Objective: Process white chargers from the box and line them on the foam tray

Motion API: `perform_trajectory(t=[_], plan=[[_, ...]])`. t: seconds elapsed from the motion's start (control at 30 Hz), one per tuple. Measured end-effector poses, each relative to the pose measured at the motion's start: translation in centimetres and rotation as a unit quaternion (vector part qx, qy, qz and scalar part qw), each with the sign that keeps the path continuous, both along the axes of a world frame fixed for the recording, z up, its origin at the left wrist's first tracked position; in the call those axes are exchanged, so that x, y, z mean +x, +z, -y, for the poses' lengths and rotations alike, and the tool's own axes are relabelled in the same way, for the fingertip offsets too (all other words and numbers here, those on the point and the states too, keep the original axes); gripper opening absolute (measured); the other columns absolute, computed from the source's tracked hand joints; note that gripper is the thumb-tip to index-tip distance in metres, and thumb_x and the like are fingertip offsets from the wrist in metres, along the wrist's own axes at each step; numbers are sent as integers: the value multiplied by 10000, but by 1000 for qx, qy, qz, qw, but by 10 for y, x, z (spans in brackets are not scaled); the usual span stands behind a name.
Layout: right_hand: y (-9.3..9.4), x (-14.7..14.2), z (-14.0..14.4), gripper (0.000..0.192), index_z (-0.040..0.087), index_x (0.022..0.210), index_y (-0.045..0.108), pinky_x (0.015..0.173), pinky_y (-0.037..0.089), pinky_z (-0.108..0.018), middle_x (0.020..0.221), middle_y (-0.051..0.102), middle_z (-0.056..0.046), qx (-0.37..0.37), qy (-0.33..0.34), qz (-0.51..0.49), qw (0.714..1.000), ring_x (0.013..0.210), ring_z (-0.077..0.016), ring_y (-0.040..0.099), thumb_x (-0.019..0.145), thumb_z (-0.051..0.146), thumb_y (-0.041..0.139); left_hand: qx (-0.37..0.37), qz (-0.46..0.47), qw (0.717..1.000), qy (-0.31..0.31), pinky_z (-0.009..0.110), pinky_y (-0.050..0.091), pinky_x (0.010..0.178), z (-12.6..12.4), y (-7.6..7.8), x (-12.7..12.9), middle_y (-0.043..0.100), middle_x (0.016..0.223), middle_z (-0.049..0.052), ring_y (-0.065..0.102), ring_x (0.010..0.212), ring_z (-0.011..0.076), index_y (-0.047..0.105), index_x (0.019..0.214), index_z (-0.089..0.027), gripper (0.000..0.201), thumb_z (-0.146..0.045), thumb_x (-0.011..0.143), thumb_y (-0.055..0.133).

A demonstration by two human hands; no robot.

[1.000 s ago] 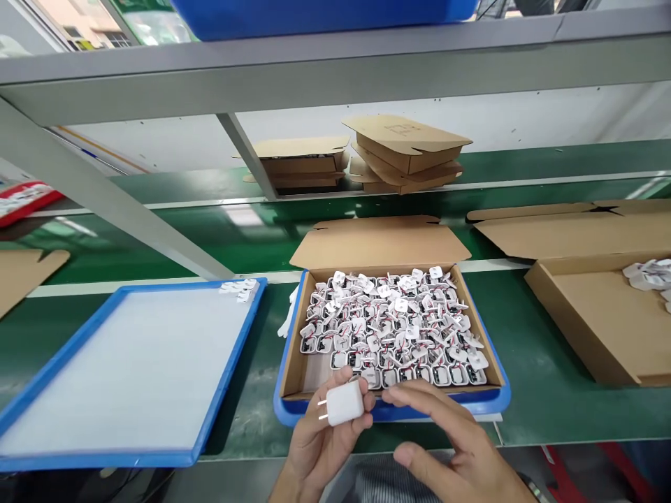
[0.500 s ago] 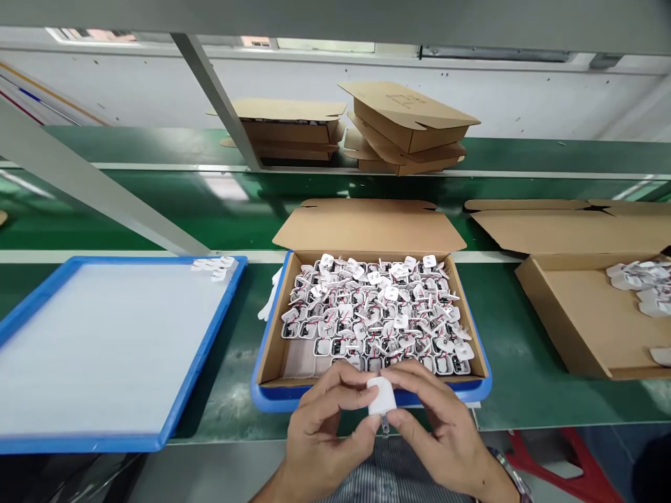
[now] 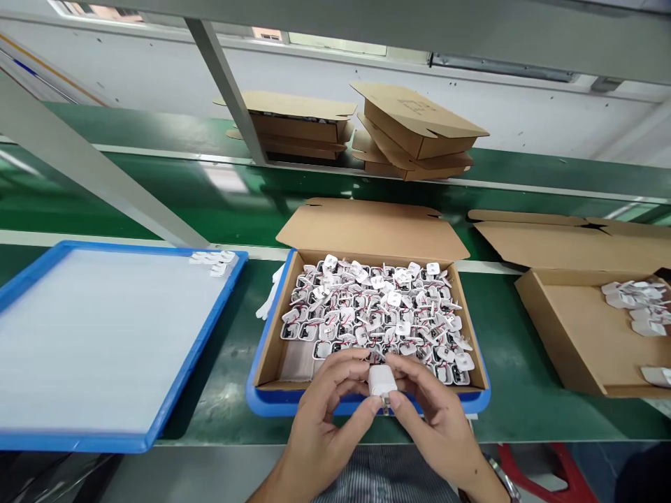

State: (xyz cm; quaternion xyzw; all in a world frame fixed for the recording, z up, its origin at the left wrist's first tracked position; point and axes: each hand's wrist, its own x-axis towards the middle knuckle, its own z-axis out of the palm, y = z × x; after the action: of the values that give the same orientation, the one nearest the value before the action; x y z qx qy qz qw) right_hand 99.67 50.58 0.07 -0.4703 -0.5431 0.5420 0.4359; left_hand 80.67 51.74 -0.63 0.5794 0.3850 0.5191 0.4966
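Head cam: L hand [image 3: 335,409] & R hand [image 3: 437,416], both clamped on white plug adapter [image 3: 382,380], prongs [image 3: 386,401] facing front, nr mid front edge of bench [image 3: 231,395]. Behind: open cardbd box [image 3: 372,229] of white wired casings [image 3: 367,307] on blue tray [image 3: 270,403]. To L: blue-rimmed board [image 3: 105,335], white bits [image 3: 214,260] at its back R corner.

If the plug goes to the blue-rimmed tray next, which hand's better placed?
Probably the left: the left hand is nearer the tray; the right hand would likely have to reach across. Both hands hold the plug.
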Motion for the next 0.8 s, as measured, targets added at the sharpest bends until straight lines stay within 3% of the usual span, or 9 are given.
perform_trajectory(t=[0.1,0.27,0.37,0.57,0.8], plan=[[2,-1,-1,345,400,1355,642,985,612,-235,1303,650,-40,-3,-9,3,1000,1147,-153,710,1020,321,636,24,-23,999,-15,294,637,928,4,-6,-5,613,1349,80,656,1224,225,635,1267,-326,333,-129,998,624],[6,-2,-1,327,412,1332,657,984,604,-224,1332,621,-38,12,-22,18,1000,1175,-159,695,1017,329,641,36,-121,991,-41,335,610,1036,7,-11,-12,620,1455,70,635,1315,255,515,1488,-390,623,-187,939,731],[8,-1,1,355,440,1347,646,936,624,-215,1323,621,-31,30,-21,24,999,1091,-142,727,1012,325,650,56,-153,986,-26,334,597,1055,4,-9,-12,670,1421,40,651,1305,240,549,1479,-427,592,-202,958,718],[14,7,10,501,467,1420,594,965,644,-273,1402,628,-39,89,-2,103,991,1194,-200,720,961,314,726,38,-106,993,-22,279,642,931,2,-3,-13,718,1281,28,723,1133,199,668,1356,-424,458,-237,945,747],[9,8,17,465,417,1408,614,947,661,-276,1387,681,-42,145,-38,203,968,1246,-223,705,968,299,709,14,-71,996,-55,302,627,969,4,-5,-13,641,1386,45,667,1255,229,628,1403,-440,558,-159,932,736]])
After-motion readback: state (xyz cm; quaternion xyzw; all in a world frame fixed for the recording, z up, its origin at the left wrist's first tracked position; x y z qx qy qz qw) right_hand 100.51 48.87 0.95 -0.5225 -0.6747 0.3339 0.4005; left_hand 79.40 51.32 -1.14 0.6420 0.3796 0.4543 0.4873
